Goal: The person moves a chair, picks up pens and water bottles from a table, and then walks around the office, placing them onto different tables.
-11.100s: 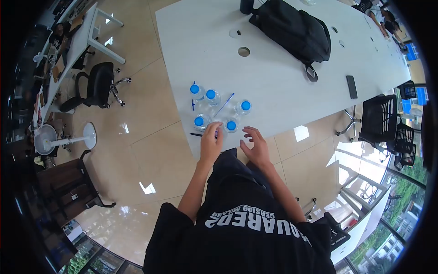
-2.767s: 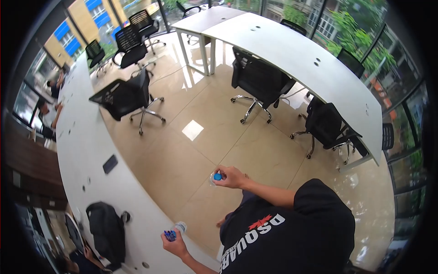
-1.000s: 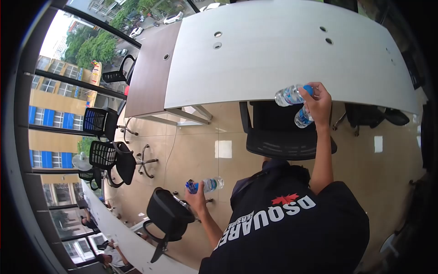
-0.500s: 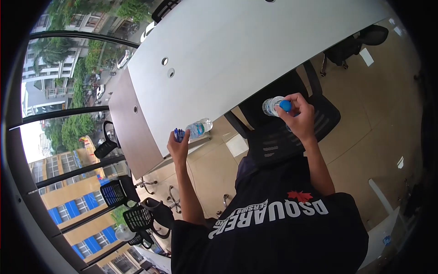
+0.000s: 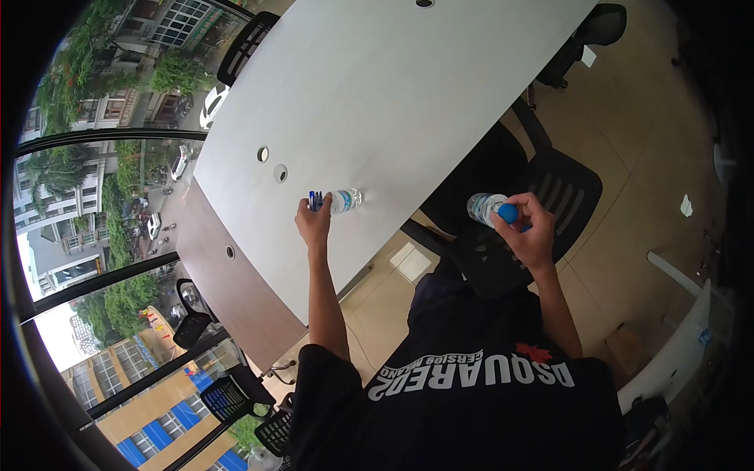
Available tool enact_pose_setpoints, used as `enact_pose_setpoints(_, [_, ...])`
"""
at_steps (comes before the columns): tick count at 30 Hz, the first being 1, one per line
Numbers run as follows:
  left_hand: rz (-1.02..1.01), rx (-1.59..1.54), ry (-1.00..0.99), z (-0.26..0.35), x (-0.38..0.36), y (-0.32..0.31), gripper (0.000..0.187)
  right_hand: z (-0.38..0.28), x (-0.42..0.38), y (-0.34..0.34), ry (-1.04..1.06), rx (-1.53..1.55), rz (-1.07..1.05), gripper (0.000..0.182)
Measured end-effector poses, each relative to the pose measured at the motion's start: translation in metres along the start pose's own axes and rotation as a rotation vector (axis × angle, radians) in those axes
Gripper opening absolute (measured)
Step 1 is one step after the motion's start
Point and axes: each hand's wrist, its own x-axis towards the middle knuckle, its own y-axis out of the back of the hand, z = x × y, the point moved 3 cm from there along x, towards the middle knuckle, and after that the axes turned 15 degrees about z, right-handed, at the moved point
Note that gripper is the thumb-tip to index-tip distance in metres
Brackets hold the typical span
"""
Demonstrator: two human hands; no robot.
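The left hand grips pens and a bottle; the right hand grips at least one capped bottle. Their plastic probably dents easily; necks seem firmer.

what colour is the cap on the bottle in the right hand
Bright blue cap, seen in the head view.

Looks from the wearer's head, forward and steeply down over the black shirt toward the white table, through a single wide, fisheye-like view. Sits near enough to catch left hand and right hand whole. Leans sideways, taking in windows at image left and floor at right.
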Motion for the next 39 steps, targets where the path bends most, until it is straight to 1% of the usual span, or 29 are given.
enact_pose_setpoints(3, [0.055, -0.016, 0.031, -0.007, 0.017, -0.009, 0.045, -0.002, -0.012, -0.009, -0.019, -0.039, 0.043, 0.027])
enact_pose_setpoints(6, [-0.008, -0.117, 0.122, 0.002, 0.014, -0.007, 0.049, -0.004, -0.022, -0.018, -0.042, -0.031, 0.049, 0.028])
enact_pose_setpoints(9, [-0.094, -0.166, 0.127, 0.005, 0.015, -0.007, 0.053, -0.008, -0.029, -0.026, -0.038, -0.027, 0.06, 0.028])
enact_pose_setpoints(12, [-0.129, -0.175, 0.125, 0.01, 0.017, -0.001, 0.054, -0.01, -0.033, -0.03, -0.037, -0.036, 0.059, 0.027])
enact_pose_setpoints(15, [-0.038, -0.157, 0.118, -0.007, 0.026, 0.007, 0.054, -0.014, -0.033, -0.033, -0.038, -0.035, 0.053, 0.027])
enact_pose_setpoints(18, [-0.227, -0.614, 0.72, -0.004, 0.012, 0.039, 0.054, -0.014, -0.035, -0.039, -0.038, -0.019, 0.058, 0.027])
enact_pose_setpoints(19, [-0.287, -0.775, 0.864, -0.012, 0.008, 0.04, 0.047, -0.015, -0.035, -0.041, -0.041, -0.015, 0.057, 0.027])
enact_pose_setpoints(22, [-0.476, -1.283, 1.089, -0.048, -0.009, 0.03, 0.038, -0.018, -0.035, -0.045, -0.038, -0.01, 0.035, 0.027])
enact_pose_setpoints(23, [-0.555, -1.447, 1.11, -0.064, -0.015, 0.023, 0.026, -0.019, -0.035, -0.046, -0.031, -0.019, 0.028, 0.027])
enact_pose_setpoints(26, [-0.42, -1.468, 1.186, -0.075, -0.031, 0.013, 0.021, -0.023, -0.035, -0.05, -0.026, -0.025, 0.008, 0.027])
enact_pose_setpoints(27, [-0.513, -1.555, 1.157, -0.08, -0.033, 0.013, 0.019, -0.024, -0.035, -0.051, -0.021, -0.03, -0.001, 0.027])
enact_pose_setpoints(30, [-0.446, -1.426, 1.077, -0.093, -0.042, 0.003, 0.021, -0.027, -0.038, -0.055, -0.019, -0.035, -0.01, 0.027])
enact_pose_setpoints(33, [-0.459, -1.352, 1.092, -0.104, -0.043, -0.008, 0.022, -0.029, -0.043, -0.063, -0.025, -0.037, -0.02, 0.027])
enact_pose_setpoints(36, [-0.399, -1.258, 1.148, -0.119, -0.049, -0.024, 0.022, -0.033, -0.049, -0.066, -0.022, -0.044, -0.019, 0.027])
enact_pose_setpoints(39, [-0.499, -1.206, 1.066, -0.117, -0.061, -0.034, 0.024, -0.032, -0.057, -0.067, -0.023, -0.06, -0.012, 0.028])
